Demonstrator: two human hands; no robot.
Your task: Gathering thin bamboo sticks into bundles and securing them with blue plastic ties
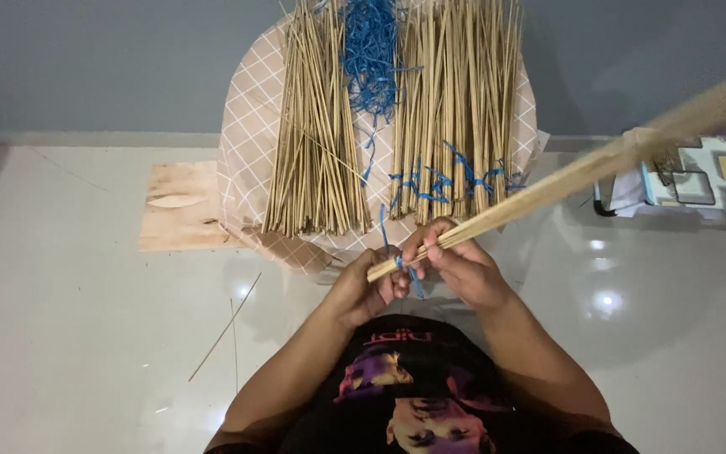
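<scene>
A small bundle of thin bamboo sticks [565, 172] slants from my hands up toward the right edge. My left hand [365, 290] grips its near end from below. My right hand [455, 261] pinches the same end, where a blue string [414, 282] wraps round it and hangs down. Both hands are close above my dark printed shirt.
Ahead lies a checked cloth [249, 134] with a loose stick pile [317, 126], a tangle of blue strings [370, 55] and a pile of tied bundles [460, 118]. A wooden board [180, 206] lies left, loose sticks [224, 328] on the glossy floor, a patterned box [699, 176] at right.
</scene>
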